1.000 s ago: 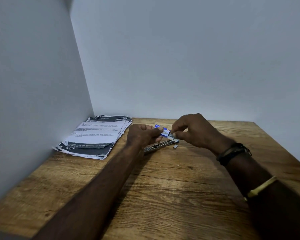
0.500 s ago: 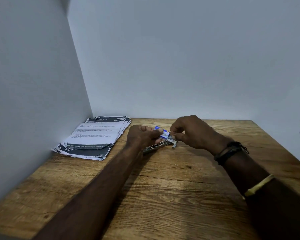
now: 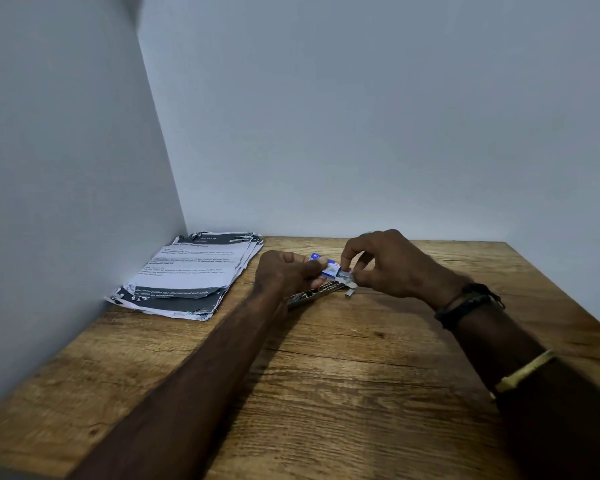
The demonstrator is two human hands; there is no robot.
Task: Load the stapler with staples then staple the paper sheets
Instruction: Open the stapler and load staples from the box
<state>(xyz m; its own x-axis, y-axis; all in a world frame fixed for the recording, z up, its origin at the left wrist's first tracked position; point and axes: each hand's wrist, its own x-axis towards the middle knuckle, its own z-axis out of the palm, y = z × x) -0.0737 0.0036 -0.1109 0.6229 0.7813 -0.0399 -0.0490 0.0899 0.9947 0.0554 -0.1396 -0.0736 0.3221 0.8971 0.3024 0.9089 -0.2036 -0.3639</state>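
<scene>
Since the earlier frame, right hand (image 3: 392,263) has drawn a staple strip (image 3: 345,276) slightly out of the blue staple box (image 3: 327,265), fingertips pinched on it. Left hand (image 3: 288,273): fingers clamped on the box. Stapler (image 3: 317,292): lying open on the wooden table (image 3: 326,375), just beneath both hands. Loose staple piece (image 3: 350,292): below the right fingertips. Paper sheets (image 3: 191,271): stacked well left of the left fingers.

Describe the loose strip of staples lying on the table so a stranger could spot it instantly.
Start at the wooden table and find the metal stapler lying near its middle. Just off the stapler's right end, below the right hand, sits the loose staple strip. It is the only small grey metal piece lying by itself on the wood.
</scene>
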